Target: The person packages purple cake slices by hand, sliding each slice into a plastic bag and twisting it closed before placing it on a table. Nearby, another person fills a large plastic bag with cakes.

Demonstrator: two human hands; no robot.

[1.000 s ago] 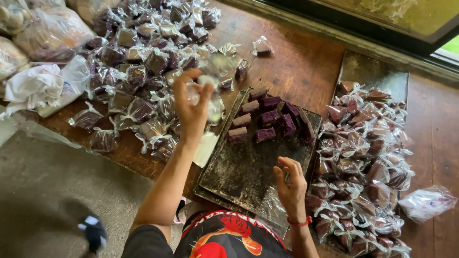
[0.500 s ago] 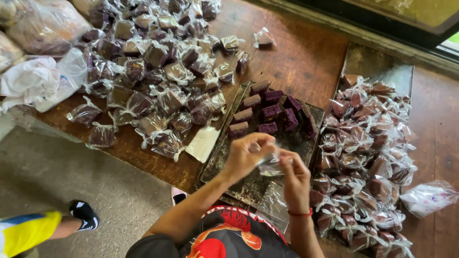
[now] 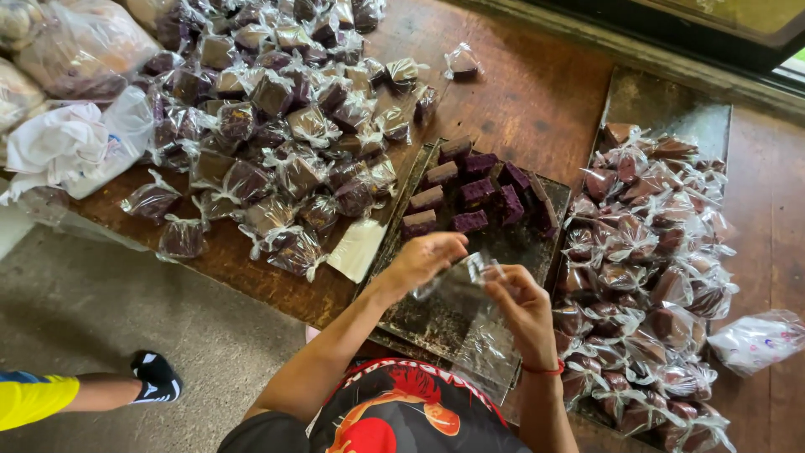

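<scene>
Both hands pinch a clear bag, contents indiscernible.

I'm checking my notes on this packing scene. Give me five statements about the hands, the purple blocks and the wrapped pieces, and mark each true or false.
1. Both hands, the left hand and the right hand, hold a clear plastic bag. True.
2. The unwrapped purple blocks lie on a dark tray. True.
3. The tray of purple blocks is full to its near edge. False: the blocks sit only at the far end; the near part is bare.
4. Wrapped pieces lie only to the left of the tray. False: another heap of wrapped pieces lies to its right.
5. The right wrist wears a red band. True.
</scene>
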